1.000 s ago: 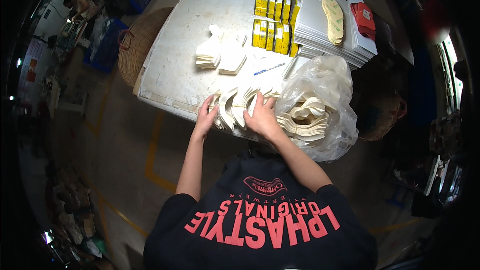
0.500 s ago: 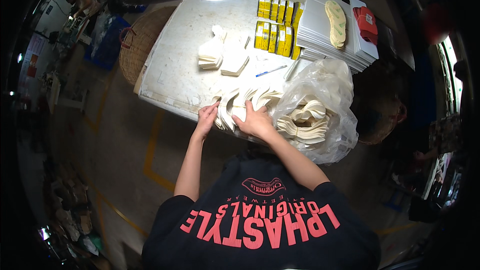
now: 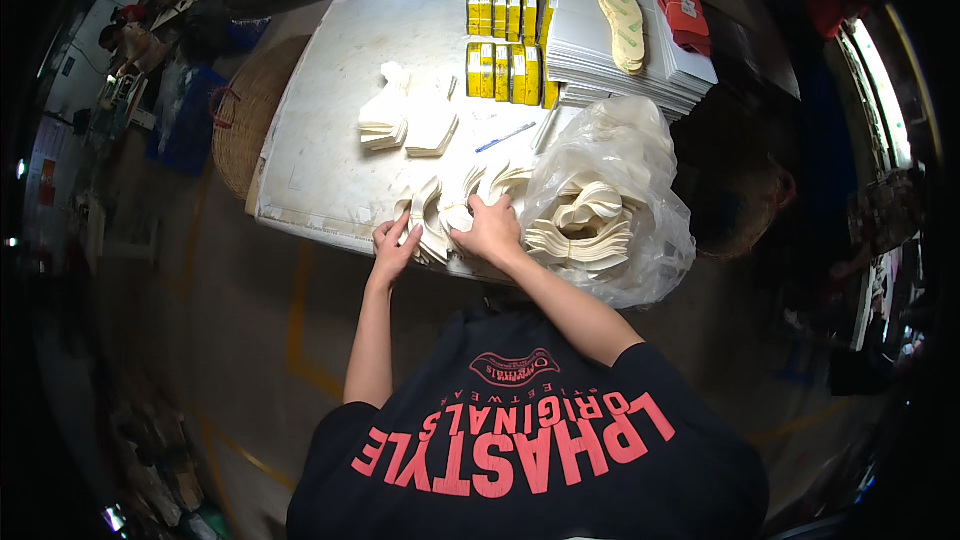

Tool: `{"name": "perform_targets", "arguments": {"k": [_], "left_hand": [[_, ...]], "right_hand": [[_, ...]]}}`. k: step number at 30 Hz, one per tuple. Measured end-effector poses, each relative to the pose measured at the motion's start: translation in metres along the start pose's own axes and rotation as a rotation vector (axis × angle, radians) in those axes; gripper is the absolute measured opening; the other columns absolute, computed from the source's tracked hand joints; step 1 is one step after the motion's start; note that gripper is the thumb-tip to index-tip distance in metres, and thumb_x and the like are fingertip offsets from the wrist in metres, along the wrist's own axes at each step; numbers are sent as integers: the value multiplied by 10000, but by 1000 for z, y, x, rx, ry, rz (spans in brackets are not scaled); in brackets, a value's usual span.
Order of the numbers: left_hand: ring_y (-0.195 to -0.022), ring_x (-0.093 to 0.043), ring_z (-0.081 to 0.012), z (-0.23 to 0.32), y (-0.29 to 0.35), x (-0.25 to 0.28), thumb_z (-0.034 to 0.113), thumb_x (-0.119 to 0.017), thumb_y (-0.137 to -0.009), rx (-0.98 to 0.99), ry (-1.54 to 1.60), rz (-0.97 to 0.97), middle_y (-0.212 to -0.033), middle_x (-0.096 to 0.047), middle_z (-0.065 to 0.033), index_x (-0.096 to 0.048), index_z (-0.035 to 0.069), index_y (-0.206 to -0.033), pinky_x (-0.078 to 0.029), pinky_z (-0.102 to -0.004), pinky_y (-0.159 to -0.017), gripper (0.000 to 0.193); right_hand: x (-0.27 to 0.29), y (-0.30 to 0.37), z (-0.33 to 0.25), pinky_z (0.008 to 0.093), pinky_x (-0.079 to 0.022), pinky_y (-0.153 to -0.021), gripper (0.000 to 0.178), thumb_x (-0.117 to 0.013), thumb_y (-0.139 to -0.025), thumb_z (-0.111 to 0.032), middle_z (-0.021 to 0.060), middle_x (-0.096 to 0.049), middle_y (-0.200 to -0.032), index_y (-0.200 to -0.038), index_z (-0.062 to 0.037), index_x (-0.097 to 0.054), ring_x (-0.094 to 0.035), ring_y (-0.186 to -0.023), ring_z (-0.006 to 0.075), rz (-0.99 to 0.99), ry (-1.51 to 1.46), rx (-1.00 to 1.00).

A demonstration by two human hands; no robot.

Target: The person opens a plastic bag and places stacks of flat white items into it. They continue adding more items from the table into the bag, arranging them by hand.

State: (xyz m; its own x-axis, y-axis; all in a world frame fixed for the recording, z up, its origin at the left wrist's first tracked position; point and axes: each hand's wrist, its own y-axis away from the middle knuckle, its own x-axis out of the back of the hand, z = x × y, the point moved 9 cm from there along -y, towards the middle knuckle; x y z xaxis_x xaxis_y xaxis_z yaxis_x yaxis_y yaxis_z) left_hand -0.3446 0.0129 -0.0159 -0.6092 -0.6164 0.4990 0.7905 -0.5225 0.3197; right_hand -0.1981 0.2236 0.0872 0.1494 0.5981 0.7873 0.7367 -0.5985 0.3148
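Note:
Along the front edge of the table lie curved cream-coloured cut pieces point(image 3: 430, 225), stacked in a fanned row. At the left end of the row, my left hand point(image 3: 394, 250) has its thumb and fingers closed round the edge of some pieces. My right hand point(image 3: 491, 231) grips the row further right, its fingers bent over the pieces, with the fingertips partly hidden. Beside it on the right, a clear plastic bag point(image 3: 660, 210) stands open around a tied bundle of similar pieces point(image 3: 585, 240).
Behind the row stand two small cream stacks point(image 3: 383, 130) and a blue pen point(image 3: 505, 137). Further back are yellow-and-black blocks point(image 3: 488, 70), a pile of grey-white sheets point(image 3: 590, 45), a shoe insole point(image 3: 622, 30) and a red folded item point(image 3: 684, 18). A wicker basket point(image 3: 240, 130) sits left of the table.
The whole view has shifted, so the table appears further left. My right hand's fingers are more bent over the pieces than before. My left hand stays at the row's left end.

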Motion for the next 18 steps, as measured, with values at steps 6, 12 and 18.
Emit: {"name": "perform_targets", "arguments": {"k": [6,12,18], "left_hand": [[-1392,-346,-327,-16,-8,-1,525,-686,-983,36,118,13,-1476,-348,-173,-617,197,-1478,-340,-391,-1179,598],[-1401,-342,-321,-2,-2,0,511,-699,-978,-9,82,31,-1478,-345,-183,-634,198,-1460,-342,-383,-1177,578],[-1426,-293,-434,34,16,-2,510,-717,-950,79,-85,23,-1536,-295,-255,-521,182,-1548,-305,-486,-1202,709]], "right_hand": [[35,-5,0,411,-553,-928,665,-839,-803,-443,241,-637,-1220,-1306,-62,-627,-672,-1099,361,85,-410,100],[96,26,-17,299,-501,-981,718,-807,-896,-282,80,-638,-1255,-1454,22,-472,-617,-1109,149,-147,-1248,343],[152,67,68,315,-521,-841,793,-705,-964,-253,120,-605,-1282,-1609,1,-319,-603,-1018,159,-94,-1517,208]]}}
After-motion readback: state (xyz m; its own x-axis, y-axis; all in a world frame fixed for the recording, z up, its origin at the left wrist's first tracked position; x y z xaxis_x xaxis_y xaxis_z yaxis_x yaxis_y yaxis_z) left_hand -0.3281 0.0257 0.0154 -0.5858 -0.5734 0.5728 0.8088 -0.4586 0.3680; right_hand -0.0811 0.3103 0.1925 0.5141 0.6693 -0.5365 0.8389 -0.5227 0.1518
